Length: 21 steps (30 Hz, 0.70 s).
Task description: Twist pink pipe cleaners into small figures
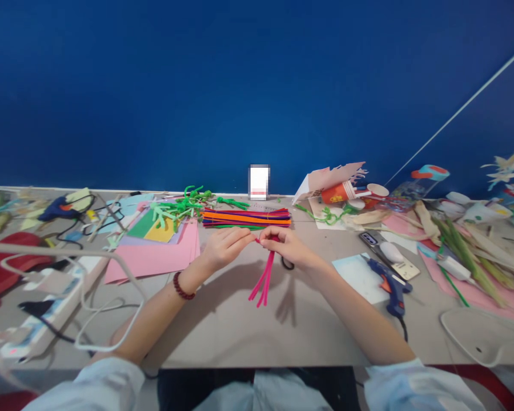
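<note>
Several pink pipe cleaners (267,279) hang as a small bunch from my right hand (278,242), their lower ends spread apart above the table. My right fingers are closed around the upper end of the bunch. My left hand (229,245) meets it from the left, its fingertips pinched at the pink end between the two hands. Just beyond my hands lies a long bundle of coloured pipe cleaners (246,218), mostly red, orange and purple. A dark curved loop (287,263) shows just below my right hand.
Pink paper sheets (154,260) and green pipe-cleaner shapes (188,204) lie to the left, near a white power strip (57,308). On the right are a blue glue gun (389,285), a phone (370,241), paper cups (338,193) and dried stalks (471,251). A blue wall stands behind.
</note>
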Tool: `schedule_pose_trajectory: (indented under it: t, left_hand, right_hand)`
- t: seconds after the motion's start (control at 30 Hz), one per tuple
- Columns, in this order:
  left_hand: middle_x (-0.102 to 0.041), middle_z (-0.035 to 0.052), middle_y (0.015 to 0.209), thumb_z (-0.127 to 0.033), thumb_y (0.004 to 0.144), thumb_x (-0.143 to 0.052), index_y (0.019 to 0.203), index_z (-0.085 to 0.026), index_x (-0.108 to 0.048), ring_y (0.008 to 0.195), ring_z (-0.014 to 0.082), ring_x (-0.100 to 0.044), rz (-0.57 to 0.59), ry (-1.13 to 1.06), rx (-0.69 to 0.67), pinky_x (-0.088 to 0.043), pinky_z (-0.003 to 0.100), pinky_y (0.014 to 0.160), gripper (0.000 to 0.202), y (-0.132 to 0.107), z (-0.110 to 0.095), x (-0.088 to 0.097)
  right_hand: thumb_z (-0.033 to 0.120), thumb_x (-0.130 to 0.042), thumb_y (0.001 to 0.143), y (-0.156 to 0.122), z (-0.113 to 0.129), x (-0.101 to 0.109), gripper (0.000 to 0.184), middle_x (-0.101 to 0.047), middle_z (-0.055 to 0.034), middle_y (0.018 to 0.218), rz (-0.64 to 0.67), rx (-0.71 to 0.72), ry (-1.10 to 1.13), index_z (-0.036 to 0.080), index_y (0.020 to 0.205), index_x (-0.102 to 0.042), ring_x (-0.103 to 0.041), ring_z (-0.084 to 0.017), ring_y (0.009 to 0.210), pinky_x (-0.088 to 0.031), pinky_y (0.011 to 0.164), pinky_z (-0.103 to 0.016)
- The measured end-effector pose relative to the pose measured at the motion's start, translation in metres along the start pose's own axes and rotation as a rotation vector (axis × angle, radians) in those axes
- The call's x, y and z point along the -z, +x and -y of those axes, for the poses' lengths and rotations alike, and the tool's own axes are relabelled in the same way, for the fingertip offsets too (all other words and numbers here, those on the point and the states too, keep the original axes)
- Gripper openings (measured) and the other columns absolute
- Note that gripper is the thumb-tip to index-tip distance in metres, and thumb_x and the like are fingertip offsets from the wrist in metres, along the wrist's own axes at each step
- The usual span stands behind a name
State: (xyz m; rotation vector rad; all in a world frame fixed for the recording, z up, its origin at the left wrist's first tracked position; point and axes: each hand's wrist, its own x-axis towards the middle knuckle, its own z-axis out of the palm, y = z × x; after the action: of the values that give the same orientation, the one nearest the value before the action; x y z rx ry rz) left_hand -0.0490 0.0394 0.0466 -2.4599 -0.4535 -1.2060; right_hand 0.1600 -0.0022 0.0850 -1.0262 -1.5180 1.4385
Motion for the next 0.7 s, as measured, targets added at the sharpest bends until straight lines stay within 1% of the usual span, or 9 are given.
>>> schedule_pose_trajectory:
  t: [0.07,0.2,0.4,0.47,0.53,0.6,0.7]
  left_hand:
    - [-0.068,0.0056,0.093,-0.015,0.085,-0.056,0.114,-0.023,-0.058,0.079,0.0139,-0.065,0.006,0.005,-0.019,-0.051,0.026,0.072,0.03,-0.001,0.0,0.001]
    - [-0.069,0.0073,0.096,-0.013,0.084,-0.058,0.114,-0.02,-0.057,0.085,0.0156,-0.065,0.055,-0.008,-0.068,-0.051,0.027,0.071,0.032,-0.001,-0.001,0.005]
    - [-0.068,0.0059,0.092,-0.017,0.085,-0.057,0.111,-0.022,-0.059,0.081,0.0144,-0.065,0.036,-0.036,-0.051,-0.051,0.027,0.071,0.026,-0.005,0.0,0.003]
    - [-0.068,0.0052,0.089,-0.016,0.084,-0.058,0.108,-0.022,-0.06,0.079,0.014,-0.065,0.018,-0.028,-0.045,-0.051,0.027,0.071,0.025,-0.004,-0.001,0.002]
    - [-0.068,0.0049,0.087,-0.014,0.081,-0.06,0.105,-0.02,-0.061,0.076,0.0135,-0.064,-0.015,-0.023,-0.021,-0.051,0.026,0.068,0.025,-0.001,-0.003,0.001]
    - [-0.068,0.005,0.085,-0.012,0.078,-0.063,0.103,-0.019,-0.062,0.072,0.0132,-0.063,-0.041,-0.034,0.011,-0.05,0.025,0.064,0.025,0.003,-0.005,0.001]
    - [-0.068,0.0056,0.086,-0.012,0.079,-0.061,0.1,-0.019,-0.062,0.073,0.0129,-0.063,-0.038,-0.093,0.059,-0.049,0.024,0.063,0.022,0.007,-0.008,0.0]
  right_hand:
    - [0.041,-0.069,0.07,0.0,0.0,0.0,0.026,-0.054,0.0017,0.071,0.017,-0.041,0.052,0.018,0.074,-0.058,-0.046,-0.011,0.064,-0.039,0.06,-0.025]
    - [0.039,-0.07,0.069,0.001,-0.003,0.002,0.024,-0.054,0.0017,0.071,0.072,-0.087,0.125,0.018,0.076,-0.059,-0.047,-0.01,0.064,-0.039,0.061,-0.024]
    - [0.039,-0.069,0.07,0.002,-0.007,0.002,0.023,-0.054,0.0021,0.07,0.131,-0.079,0.15,0.019,0.075,-0.059,-0.048,-0.01,0.063,-0.039,0.061,-0.024]
    - [0.039,-0.069,0.071,0.002,-0.006,0.001,0.023,-0.054,0.0021,0.07,0.13,-0.065,0.133,0.019,0.075,-0.059,-0.048,-0.011,0.063,-0.039,0.061,-0.024]
    - [0.04,-0.067,0.072,0.001,-0.005,0.0,0.024,-0.054,0.0017,0.071,0.085,-0.041,0.078,0.019,0.075,-0.058,-0.047,-0.011,0.063,-0.038,0.06,-0.025]
    - [0.04,-0.064,0.075,0.0,-0.003,-0.002,0.022,-0.054,0.0011,0.072,0.018,0.013,-0.038,0.019,0.075,-0.057,-0.046,-0.011,0.063,-0.038,0.059,-0.025]
    - [0.035,-0.056,0.083,-0.002,-0.002,-0.002,0.017,-0.057,-0.0007,0.074,-0.08,0.182,-0.317,0.019,0.078,-0.058,-0.047,-0.013,0.065,-0.038,0.061,-0.027]
